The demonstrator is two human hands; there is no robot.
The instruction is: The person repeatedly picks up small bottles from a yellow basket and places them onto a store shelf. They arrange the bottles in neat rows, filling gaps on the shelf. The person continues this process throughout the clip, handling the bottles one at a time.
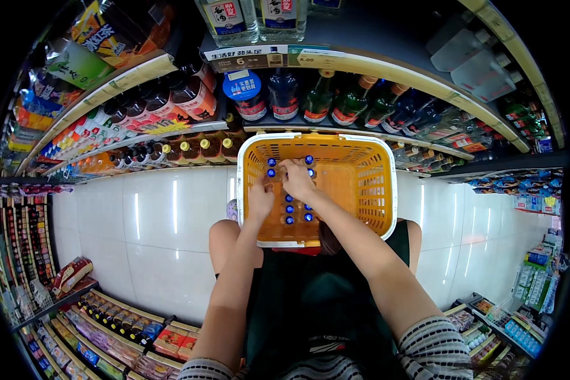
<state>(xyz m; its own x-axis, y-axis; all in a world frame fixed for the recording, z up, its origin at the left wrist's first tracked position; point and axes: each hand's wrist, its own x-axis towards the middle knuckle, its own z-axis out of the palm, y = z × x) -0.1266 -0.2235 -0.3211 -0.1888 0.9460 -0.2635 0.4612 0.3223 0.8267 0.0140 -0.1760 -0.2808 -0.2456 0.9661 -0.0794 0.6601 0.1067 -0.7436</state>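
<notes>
A yellow plastic shopping basket [335, 166] with a white rim stands in front of me, by the bottom of the shelving. Several small clear bottles with blue caps [289, 209] stand upright in rows in its left half. Inside the basket, my left hand [261, 198] is near the left wall, beside two of the blue caps, its fingers partly curled. My right hand [295, 176] reaches among the bottles, fingers bent downward between the left and right rows. Whether either hand grips a bottle is hidden by the fingers.
Ahead, shelves hold green glass bottles [319, 102], dark blue bottles [283, 95] and pink-labelled drink bottles [193, 97]. A shelf edge [384, 69] with price tags runs above the basket. Glossy tiled floor [147, 213] lies either side. More stocked shelves [118, 323] stand behind.
</notes>
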